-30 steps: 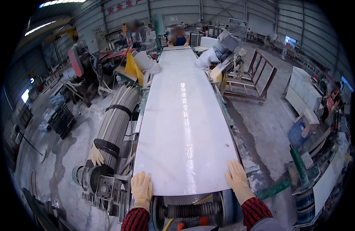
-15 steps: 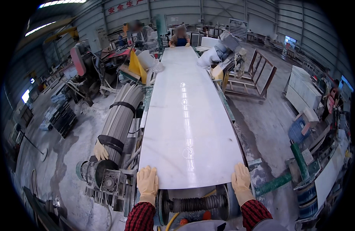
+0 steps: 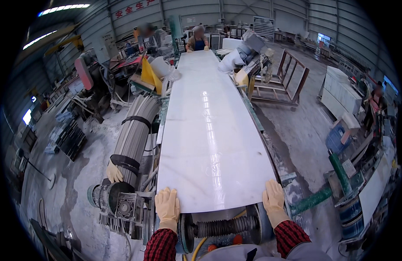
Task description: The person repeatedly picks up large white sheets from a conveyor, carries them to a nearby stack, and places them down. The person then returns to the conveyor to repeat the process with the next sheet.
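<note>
This is a large workshop, it looks like for stone. The wide hall has metal walls (image 3: 360,39) and roof lights (image 3: 64,8). Inside are a white slab (image 3: 201,143), a motor (image 3: 101,195), a rack (image 3: 301,87) and a dusty floor (image 3: 292,135). The dim yellow beam (image 3: 64,46) is perhaps a crane.

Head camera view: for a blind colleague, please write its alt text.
A long white slab stretches away, the wearer's gloved left hand and right hand at its near corners. A co-worker is at the far end; a strapped grey bundle lies on the left.
</note>
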`<state>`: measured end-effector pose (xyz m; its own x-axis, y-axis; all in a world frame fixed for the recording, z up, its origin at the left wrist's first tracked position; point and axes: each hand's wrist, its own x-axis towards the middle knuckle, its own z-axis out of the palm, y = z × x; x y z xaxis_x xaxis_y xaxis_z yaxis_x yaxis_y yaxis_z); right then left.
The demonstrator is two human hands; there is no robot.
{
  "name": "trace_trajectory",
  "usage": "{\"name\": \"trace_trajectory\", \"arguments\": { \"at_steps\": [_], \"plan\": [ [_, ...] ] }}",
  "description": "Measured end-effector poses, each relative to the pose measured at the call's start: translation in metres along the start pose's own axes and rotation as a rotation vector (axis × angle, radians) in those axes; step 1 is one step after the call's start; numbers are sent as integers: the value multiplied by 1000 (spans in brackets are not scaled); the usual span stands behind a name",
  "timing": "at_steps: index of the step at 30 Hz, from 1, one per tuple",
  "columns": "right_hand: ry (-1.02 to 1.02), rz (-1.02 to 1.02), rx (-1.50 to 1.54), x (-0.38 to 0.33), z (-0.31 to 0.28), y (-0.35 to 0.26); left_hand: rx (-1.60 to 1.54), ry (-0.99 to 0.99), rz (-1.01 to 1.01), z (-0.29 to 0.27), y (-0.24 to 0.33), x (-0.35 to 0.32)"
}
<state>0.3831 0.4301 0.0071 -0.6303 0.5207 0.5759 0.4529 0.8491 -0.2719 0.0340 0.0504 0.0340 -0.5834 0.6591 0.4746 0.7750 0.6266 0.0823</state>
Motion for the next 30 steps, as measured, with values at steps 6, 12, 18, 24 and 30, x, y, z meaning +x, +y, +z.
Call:
{"name": "trace_trajectory", "arguments": {
  "at_steps": [6,12,18,24,30],
  "plan": [
    [-24,17,-31,-4,0,0,-1,6,2,-1,1,-2],
    [38,-48,-38,-2,-5,-5,25,1,-6,0,1,-6],
    [35,-43,-18,-2,-9,-7,9,-31,-16,-4,2,-8],
    [61,-30,-11,-6,-5,-6,14,-23,-7,-4,2,-9],
    [60,-37,-13,-7,-11,-9,6,7,6,-7,4,-10]
  ]
}}
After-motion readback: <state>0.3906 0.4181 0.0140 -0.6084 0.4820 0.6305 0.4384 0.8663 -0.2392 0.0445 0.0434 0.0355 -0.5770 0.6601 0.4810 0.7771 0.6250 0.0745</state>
